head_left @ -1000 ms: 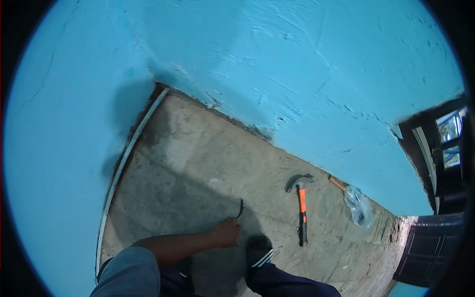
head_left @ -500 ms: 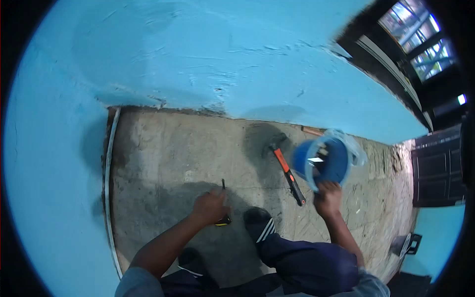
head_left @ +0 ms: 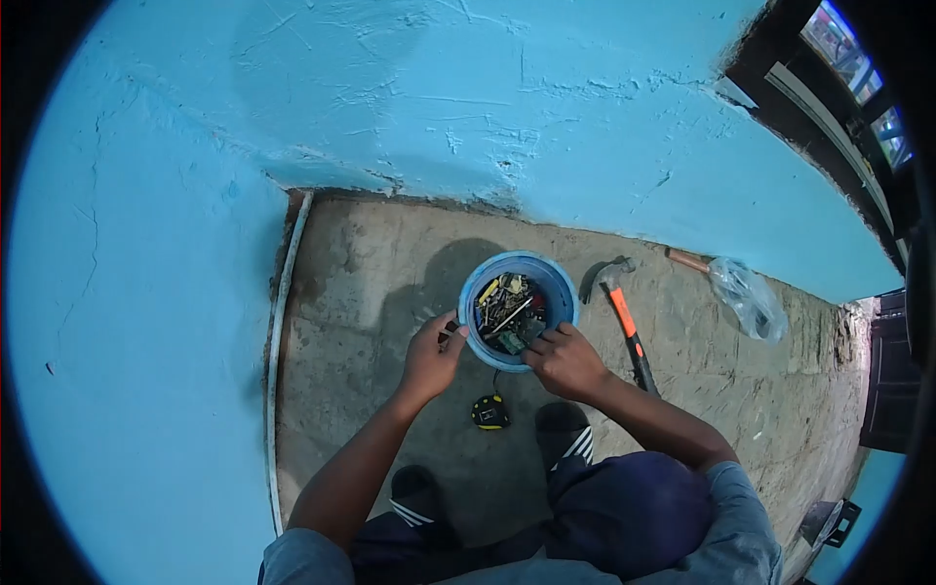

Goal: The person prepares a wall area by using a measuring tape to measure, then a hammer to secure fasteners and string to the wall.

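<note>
A blue bucket [head_left: 470,292] stands or hangs in front of me, holding a jumble of screws, small tools and other hardware [head_left: 507,310]. My right hand [head_left: 565,363] is closed on its near right rim. At the bucket's left side is my left hand [head_left: 431,365], its fingers closed around a small dark object [head_left: 447,333] and close against the rim. I cannot make out what kind of object it is. Below the bucket, a black and yellow tape measure [head_left: 490,411] lies on the floor between my feet.
A hammer with an orange and black handle [head_left: 626,317] lies right of the bucket. Near the wall are a wooden handle [head_left: 687,259] and a clear plastic bag [head_left: 749,300]. A pale pipe [head_left: 283,312] runs along the left wall. A dark door [head_left: 885,361] is at far right.
My right hand has brought the bucket left, from beyond the hammer to a place in front of me. The left hand has risen from beside the tape measure to the bucket's rim.
</note>
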A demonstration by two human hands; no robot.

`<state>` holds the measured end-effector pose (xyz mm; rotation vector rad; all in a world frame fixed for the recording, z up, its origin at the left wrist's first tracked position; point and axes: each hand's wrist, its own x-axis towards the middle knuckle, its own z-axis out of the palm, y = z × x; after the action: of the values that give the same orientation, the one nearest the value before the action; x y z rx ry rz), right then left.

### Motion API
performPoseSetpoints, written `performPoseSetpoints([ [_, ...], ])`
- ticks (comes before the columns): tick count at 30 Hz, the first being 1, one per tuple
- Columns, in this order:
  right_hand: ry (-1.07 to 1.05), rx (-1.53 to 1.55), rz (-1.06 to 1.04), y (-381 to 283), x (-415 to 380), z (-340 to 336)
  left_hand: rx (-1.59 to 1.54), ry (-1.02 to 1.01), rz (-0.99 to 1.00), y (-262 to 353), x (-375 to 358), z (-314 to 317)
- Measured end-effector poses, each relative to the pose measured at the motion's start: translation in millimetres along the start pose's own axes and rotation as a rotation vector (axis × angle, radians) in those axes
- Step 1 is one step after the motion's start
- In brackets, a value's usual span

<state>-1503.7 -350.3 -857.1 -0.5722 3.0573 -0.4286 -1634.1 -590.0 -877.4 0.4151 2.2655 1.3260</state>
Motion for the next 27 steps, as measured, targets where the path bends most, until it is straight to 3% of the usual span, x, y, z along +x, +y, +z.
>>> performPoseSetpoints([
  [5, -0.03, 0.523, 0.096, 15, 18, -22, -0.42, -0.062, -0.244, -6, 11, 3],
  [8, -0.016, 0.16, -0.073, 34, 55, -16, -0.529, -0.058, -0.301, -4, 18, 3],
  [14, -0.522, 0.004, 0.18, 38, 108, -2, -0.635, 0.037, -0.324, 9, 10, 13],
  [17, -0.48, -0.023, 0.182, 38, 101, -5, -0.579, 0.043, -0.26, 0, 12, 14],
  [20, -0.663, -0.104, 0.177, 31, 83, -31, -0.599, 0.018, -0.236, -4, 11, 16],
  [23, -0.63, 0.0, 0.171, 43, 73, -43, -0.687, 0.009, -0.234, 0, 14, 16],
  [27, -0.306, 0.144, 0.135, 49, 82, -11, -0.716, 0.005, -0.249, -1, 15, 14],
])
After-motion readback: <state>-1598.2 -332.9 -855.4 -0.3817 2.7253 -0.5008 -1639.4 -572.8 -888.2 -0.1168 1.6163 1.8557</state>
